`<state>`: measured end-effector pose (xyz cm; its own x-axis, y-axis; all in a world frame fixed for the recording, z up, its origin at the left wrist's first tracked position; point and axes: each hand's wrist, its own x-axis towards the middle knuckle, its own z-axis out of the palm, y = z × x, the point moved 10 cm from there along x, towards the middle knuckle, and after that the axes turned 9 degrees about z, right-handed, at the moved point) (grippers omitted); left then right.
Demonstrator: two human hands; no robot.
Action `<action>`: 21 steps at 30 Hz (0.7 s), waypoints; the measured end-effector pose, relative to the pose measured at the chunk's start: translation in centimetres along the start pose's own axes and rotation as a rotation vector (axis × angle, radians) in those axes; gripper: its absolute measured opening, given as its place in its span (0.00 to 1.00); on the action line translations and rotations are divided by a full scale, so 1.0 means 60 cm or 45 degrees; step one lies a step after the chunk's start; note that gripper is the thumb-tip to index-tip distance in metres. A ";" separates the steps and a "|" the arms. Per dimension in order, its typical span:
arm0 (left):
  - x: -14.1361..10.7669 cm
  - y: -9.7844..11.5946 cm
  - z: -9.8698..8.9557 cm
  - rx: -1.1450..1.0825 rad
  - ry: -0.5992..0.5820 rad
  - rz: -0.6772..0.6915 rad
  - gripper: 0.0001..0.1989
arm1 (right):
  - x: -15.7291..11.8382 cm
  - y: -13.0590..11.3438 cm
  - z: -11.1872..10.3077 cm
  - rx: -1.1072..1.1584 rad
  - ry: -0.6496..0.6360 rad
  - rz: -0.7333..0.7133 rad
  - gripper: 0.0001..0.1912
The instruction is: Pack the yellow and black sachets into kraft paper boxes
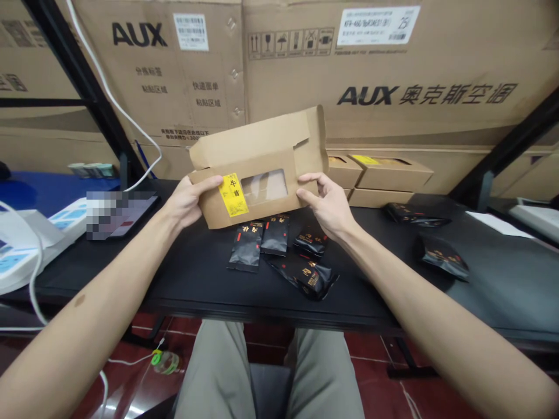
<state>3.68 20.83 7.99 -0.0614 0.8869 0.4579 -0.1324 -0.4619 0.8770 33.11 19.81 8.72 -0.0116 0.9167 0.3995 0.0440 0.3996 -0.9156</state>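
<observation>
A cardboard box (262, 169) is gripped between the half-closed left hand (188, 202) and right hand (328, 205). Black sachets (247, 247) are scattered below.

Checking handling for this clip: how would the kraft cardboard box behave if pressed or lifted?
The kraft cardboard box looks light for its size, being thin folded card. Its raised flap may bend easily, while the folded body should stay stiff.
</observation>
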 end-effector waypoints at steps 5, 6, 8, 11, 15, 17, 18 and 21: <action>-0.009 0.007 0.003 -0.259 0.153 0.007 0.20 | -0.008 0.011 0.007 0.431 -0.034 0.265 0.31; -0.011 0.006 0.007 -0.303 0.174 0.006 0.20 | -0.012 0.008 0.015 0.462 -0.076 0.294 0.31; -0.017 0.003 0.021 -0.373 0.178 -0.006 0.19 | -0.024 0.001 0.042 0.471 -0.222 0.342 0.31; -0.030 -0.001 0.057 -0.405 0.082 -0.042 0.21 | -0.044 -0.003 0.079 0.418 -0.394 0.391 0.31; -0.045 0.001 0.095 -0.375 -0.130 -0.134 0.21 | -0.048 0.003 0.084 0.389 -0.339 0.422 0.23; -0.044 0.008 0.089 -0.354 -0.127 -0.137 0.21 | -0.044 0.007 0.075 0.400 -0.289 0.454 0.20; -0.042 0.011 0.081 -0.325 -0.095 -0.139 0.22 | -0.043 0.010 0.070 0.401 -0.276 0.481 0.19; -0.038 0.014 0.056 -0.175 0.006 -0.151 0.21 | -0.043 0.022 0.064 0.353 -0.301 0.591 0.19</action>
<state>7.05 18.39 8.17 -0.0419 0.9353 0.3514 -0.2729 -0.3490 0.8965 29.34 17.98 6.29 -0.2773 0.9600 -0.0376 -0.1651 -0.0862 -0.9825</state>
